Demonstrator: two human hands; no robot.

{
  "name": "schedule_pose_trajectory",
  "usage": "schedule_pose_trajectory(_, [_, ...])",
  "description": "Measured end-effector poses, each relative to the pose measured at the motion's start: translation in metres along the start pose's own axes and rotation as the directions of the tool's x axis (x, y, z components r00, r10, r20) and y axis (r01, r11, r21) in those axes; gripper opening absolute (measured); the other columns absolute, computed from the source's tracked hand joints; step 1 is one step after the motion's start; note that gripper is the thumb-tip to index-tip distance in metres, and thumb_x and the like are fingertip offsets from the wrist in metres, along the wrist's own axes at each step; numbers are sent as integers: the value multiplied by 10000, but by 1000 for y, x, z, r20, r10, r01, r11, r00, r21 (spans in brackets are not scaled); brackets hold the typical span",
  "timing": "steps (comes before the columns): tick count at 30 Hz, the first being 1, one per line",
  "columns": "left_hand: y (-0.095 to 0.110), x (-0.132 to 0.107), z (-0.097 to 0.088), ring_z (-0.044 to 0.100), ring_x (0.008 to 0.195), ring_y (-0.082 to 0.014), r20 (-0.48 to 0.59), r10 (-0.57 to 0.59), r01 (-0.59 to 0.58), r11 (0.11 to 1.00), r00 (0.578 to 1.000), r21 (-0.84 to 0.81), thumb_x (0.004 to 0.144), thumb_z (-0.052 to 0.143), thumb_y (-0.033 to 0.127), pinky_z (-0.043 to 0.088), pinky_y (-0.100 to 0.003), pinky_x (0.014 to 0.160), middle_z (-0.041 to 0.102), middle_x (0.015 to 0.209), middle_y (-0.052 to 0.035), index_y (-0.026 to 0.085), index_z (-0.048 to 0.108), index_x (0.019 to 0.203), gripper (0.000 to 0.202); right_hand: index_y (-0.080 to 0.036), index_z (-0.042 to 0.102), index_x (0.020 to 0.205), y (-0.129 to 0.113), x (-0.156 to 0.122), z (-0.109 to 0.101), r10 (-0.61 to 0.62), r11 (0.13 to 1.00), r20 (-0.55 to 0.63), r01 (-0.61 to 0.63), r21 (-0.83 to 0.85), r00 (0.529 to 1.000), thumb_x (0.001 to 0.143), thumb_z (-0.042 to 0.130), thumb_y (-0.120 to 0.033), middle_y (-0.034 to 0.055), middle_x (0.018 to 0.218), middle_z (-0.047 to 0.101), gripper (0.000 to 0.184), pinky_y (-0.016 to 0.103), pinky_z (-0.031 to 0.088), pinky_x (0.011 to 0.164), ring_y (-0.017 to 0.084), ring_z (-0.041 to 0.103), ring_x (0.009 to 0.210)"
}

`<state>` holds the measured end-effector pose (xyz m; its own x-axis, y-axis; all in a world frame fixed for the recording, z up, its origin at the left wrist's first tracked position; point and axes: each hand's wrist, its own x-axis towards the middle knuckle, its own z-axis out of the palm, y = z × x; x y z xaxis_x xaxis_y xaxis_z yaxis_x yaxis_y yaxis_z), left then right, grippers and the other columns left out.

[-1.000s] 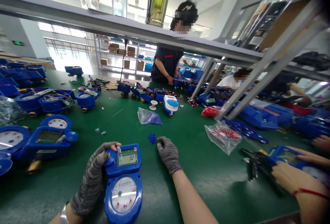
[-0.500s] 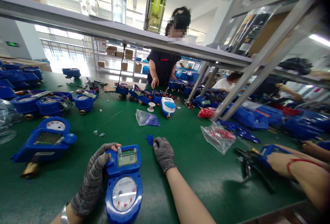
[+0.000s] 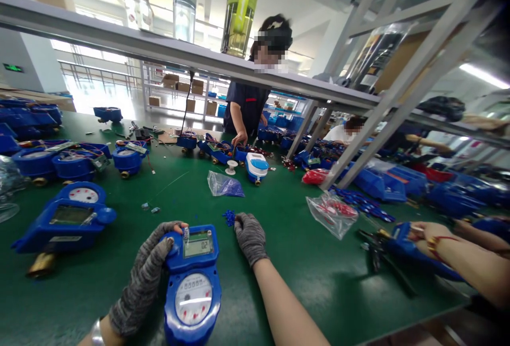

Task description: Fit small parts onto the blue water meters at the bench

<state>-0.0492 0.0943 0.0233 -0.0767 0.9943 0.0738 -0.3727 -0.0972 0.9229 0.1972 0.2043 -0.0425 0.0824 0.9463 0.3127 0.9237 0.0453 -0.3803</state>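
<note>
A blue meter gripped by the left hand, near side of the bench
The right hand, fingers curled, sits at the edge of a small pile of blue bits; whether it pinches one, I cannot tell.

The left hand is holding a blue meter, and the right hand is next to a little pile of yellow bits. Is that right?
Not quite: the pile of bits is blue, not yellow, as the head view shows. The right hand is next to it, and the left hand is holding a blue meter.
</note>
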Motion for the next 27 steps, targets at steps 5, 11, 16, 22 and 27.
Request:
schedule_pose_trajectory(5, [2, -1, 1, 558, 1148, -359, -14, -10, 10, 1000, 1000, -26, 820, 645, 439, 502, -457, 945, 594, 1253, -113, 193, 627, 1053, 339, -219, 704, 959, -1, 0, -1, 1, 1000, -1, -1, -14, 1000, 884, 537, -255, 55, 947, 671, 187, 237, 405, 823, 168, 600, 903])
schedule_pose_trajectory(11, [1, 0, 2, 546, 1166, -348, -28, -9, 8, 1000, 1000, -16, 831, 642, 430, 482, -446, 972, 596, 1250, -115, 188, 637, 1061, 334, -178, 691, 949, -3, 2, -1, 34, 999, -5, -34, -29, 999, 896, 521, -242, 75, 941, 673, 189, 254, 411, 824, 180, 604, 898])
schedule_pose_trajectory(16, [1, 1, 2, 550, 1149, -333, 24, 22, -22, 1000, 999, -22, 867, 597, 404, 489, -457, 957, 591, 1243, -103, 195, 615, 1044, 275, -114, 681, 952, -7, 3, -1, 66, 997, 5, -65, -27, 998, 899, 512, -197, 131, 979, 672, 195, 288, 418, 858, 211, 606, 942])
schedule_pose_trajectory(22, [1, 2, 0, 546, 1168, -315, 24, 52, -53, 998, 998, 43, 878, 584, 417, 466, -425, 994, 603, 1229, -98, 195, 614, 1069, 294, -160, 649, 896, -24, -24, -42, -4, 988, 14, 1, 154, 1000, 902, 523, -225, 54, 880, 675, 143, 253, 462, 772, 158, 619, 814])
schedule_pose_trajectory(27, [-2, 2, -1, 574, 1132, -325, 7, 14, -14, 1000, 1000, -5, 847, 623, 427, 497, -428, 956, 612, 1223, -100, 195, 623, 1079, 328, -194, 621, 854, -58, -79, -104, -348, 841, 28, 299, 451, 937, 868, 522, -188, 21, 839, 646, 101, 250, 480, 737, 144, 601, 791])
